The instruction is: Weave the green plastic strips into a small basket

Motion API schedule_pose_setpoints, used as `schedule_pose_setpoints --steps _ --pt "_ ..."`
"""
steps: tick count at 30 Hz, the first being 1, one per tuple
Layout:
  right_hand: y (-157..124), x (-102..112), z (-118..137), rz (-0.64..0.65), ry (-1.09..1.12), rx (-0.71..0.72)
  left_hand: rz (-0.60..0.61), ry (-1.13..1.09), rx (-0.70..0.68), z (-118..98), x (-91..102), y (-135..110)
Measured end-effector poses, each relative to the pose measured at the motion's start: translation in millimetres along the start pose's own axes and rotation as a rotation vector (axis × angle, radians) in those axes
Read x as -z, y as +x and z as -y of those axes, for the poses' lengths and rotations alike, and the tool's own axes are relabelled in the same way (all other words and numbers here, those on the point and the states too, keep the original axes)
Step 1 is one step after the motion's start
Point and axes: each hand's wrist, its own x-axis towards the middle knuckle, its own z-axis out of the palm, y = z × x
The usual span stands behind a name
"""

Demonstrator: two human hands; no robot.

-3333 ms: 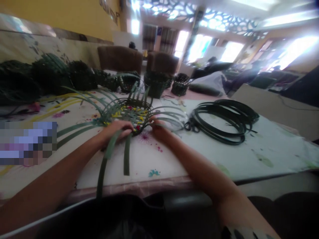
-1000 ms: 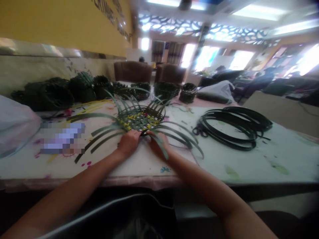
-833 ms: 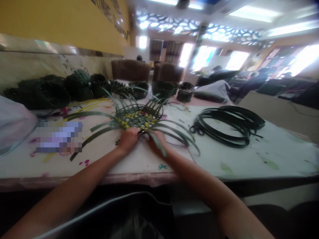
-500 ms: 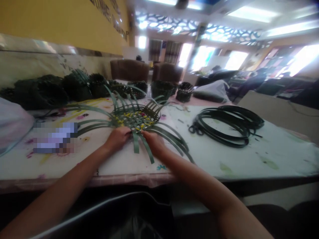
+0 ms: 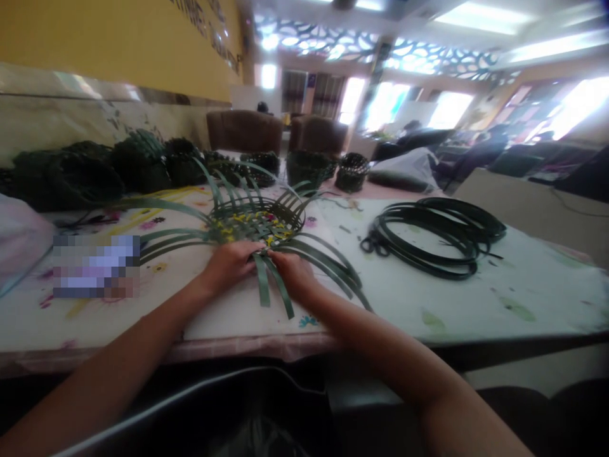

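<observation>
A half-woven basket base (image 5: 259, 222) of flat green strips with yellow and pink flecks lies on the table (image 5: 476, 298). Loose strip ends fan out from it on all sides. My left hand (image 5: 231, 261) rests at its near edge, fingers curled and pinching the weave. My right hand (image 5: 292, 273) sits just beside it, fingers closed on the near strips. Two free strip ends (image 5: 271, 289) poke out toward me between the hands.
A coil of dark green strip (image 5: 431, 236) lies to the right. Finished dark baskets (image 5: 118, 168) line the back left, with smaller ones (image 5: 352, 172) further back. A pale bag (image 5: 21, 231) sits at the far left. Brown chairs and seated people are beyond.
The hands have shifted round the near edge of the weave. Strips that swept right under my right hand now point straight toward me between both hands.
</observation>
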Motion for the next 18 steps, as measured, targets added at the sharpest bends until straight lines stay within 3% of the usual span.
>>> schedule_pose_setpoints --steps 3,9,13,18 --pt "0.9 -4.1 -3.6 -0.008 0.013 0.010 0.044 -0.071 0.096 8.6 -15.3 7.6" --pt "-2.0 2.0 -7.7 -0.036 0.061 0.057 -0.039 -0.085 0.165 15.7 -24.2 7.4" --pt "-6.5 8.2 -10.9 -0.019 -0.032 -0.078 -0.066 -0.125 0.184 15.8 -26.1 5.6" --pt "-4.4 1.9 -16.4 -0.125 -0.036 -0.161 -0.080 -0.121 0.206 15.0 -28.8 6.2"
